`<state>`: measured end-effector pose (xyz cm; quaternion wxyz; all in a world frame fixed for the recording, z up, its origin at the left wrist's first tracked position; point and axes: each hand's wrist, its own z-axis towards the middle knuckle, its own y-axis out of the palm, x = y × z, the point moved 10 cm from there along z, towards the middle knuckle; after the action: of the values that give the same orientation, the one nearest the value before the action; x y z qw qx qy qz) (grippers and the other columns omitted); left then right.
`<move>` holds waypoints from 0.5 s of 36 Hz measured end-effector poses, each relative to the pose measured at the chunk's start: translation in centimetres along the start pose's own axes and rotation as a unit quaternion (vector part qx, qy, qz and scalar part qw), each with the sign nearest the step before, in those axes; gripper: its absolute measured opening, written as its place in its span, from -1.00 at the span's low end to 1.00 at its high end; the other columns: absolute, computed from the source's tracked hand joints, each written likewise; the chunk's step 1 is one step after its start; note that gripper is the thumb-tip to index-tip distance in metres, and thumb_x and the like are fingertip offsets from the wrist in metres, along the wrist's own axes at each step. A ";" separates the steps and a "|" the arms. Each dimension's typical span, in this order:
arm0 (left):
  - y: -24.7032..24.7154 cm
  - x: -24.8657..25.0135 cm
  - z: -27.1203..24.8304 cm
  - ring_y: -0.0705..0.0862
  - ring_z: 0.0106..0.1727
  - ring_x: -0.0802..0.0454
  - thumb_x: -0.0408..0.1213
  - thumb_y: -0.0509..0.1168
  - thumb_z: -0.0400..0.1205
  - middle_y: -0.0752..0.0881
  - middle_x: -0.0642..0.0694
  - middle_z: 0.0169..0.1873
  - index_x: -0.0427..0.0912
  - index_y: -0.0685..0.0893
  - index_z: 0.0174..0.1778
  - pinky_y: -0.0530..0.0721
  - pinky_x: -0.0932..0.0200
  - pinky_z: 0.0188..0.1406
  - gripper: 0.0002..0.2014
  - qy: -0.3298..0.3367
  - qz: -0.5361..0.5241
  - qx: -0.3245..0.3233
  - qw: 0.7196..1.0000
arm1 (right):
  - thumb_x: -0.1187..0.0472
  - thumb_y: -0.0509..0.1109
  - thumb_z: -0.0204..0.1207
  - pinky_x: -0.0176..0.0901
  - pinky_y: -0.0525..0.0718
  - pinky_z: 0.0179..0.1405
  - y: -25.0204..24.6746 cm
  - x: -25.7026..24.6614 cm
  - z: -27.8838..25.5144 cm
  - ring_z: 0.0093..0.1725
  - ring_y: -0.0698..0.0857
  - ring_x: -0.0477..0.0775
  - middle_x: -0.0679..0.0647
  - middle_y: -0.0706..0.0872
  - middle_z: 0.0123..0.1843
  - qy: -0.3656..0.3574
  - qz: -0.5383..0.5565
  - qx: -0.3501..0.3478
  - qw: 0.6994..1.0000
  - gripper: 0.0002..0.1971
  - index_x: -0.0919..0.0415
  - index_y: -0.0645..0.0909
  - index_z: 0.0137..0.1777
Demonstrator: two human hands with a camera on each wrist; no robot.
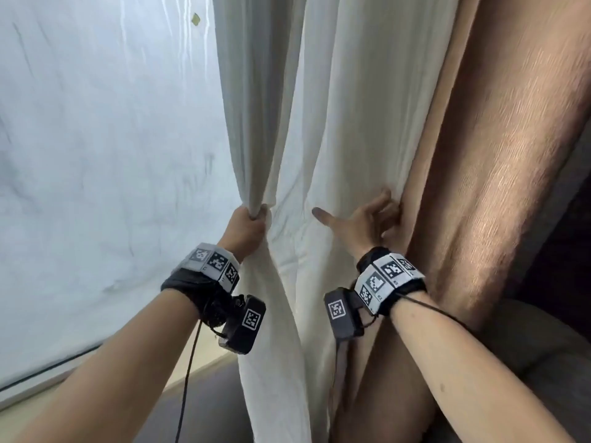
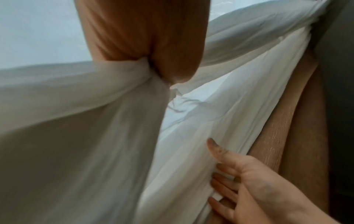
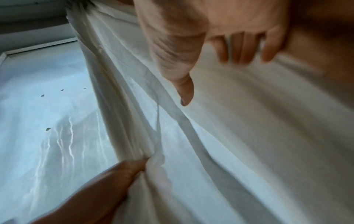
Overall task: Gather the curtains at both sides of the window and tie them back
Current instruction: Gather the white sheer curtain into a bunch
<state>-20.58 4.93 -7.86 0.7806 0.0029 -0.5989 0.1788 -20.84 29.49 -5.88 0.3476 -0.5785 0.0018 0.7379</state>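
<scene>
A white sheer curtain (image 1: 335, 123) hangs in folds beside a tan heavy curtain (image 1: 495, 155) on the right of the window (image 1: 96, 139). My left hand (image 1: 248, 223) grips the bunched left edge of the white curtain at waist height, fist closed round the folds. My right hand (image 1: 358, 222) lies on the same cloth further right. Its thumb is spread wide and its fingers push into the crease where white meets tan. The left wrist view shows the left hand (image 2: 145, 45) clamping the white curtain (image 2: 95, 121). In the right wrist view the right hand (image 3: 182, 37) rests on the white curtain (image 3: 268, 136).
The window glass is frosted or covered, with a pale sill (image 1: 198, 362) below it. A dark upholstered seat (image 1: 527, 346) sits at the lower right behind the tan curtain. Cables hang from both wrist cameras.
</scene>
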 end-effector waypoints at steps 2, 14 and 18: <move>0.6 0.7 -0.3 0.56 -0.22 -0.05 -0.05 0.15 0.75 0.58 -0.10 -0.31 -0.21 0.60 0.04 0.56 0.02 -0.17 -0.71 0.033 0.026 -0.003 0.999 | -0.08 0.73 0.11 0.00 0.16 0.54 1.2 0.6 0.7 0.65 0.00 0.19 0.26 -0.12 0.65 0.037 0.083 -0.013 0.996 0.37 0.16 -0.25 0.66; 4.7 1.9 -1.6 0.75 0.17 -0.07 -0.29 0.67 0.31 0.77 -0.25 0.08 -0.34 0.72 0.15 0.72 0.01 0.15 -0.48 0.106 -0.020 -0.145 0.983 | 0.35 0.27 0.37 0.09 0.71 -0.01 7.8 -4.9 -3.8 0.01 0.73 0.27 0.34 0.77 0.07 -0.068 0.073 -0.388 0.916 -0.63 0.49 0.68 0.15; 3.3 0.2 -1.2 0.77 -0.01 0.04 -0.60 0.57 0.33 0.81 -0.16 -0.03 -0.31 0.80 0.05 0.71 0.22 -0.04 -0.63 0.042 0.002 -0.095 0.995 | 0.44 0.28 0.36 -0.09 0.58 -0.21 7.7 -4.2 -3.8 -0.20 0.57 0.13 0.23 0.62 -0.21 -0.063 0.072 -0.429 0.898 -0.76 0.53 0.68 -0.03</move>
<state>-20.34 8.33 -8.76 0.8012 -0.0803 -0.5802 0.1226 -21.22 19.96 -6.68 0.0109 -0.6219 -0.2956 0.7251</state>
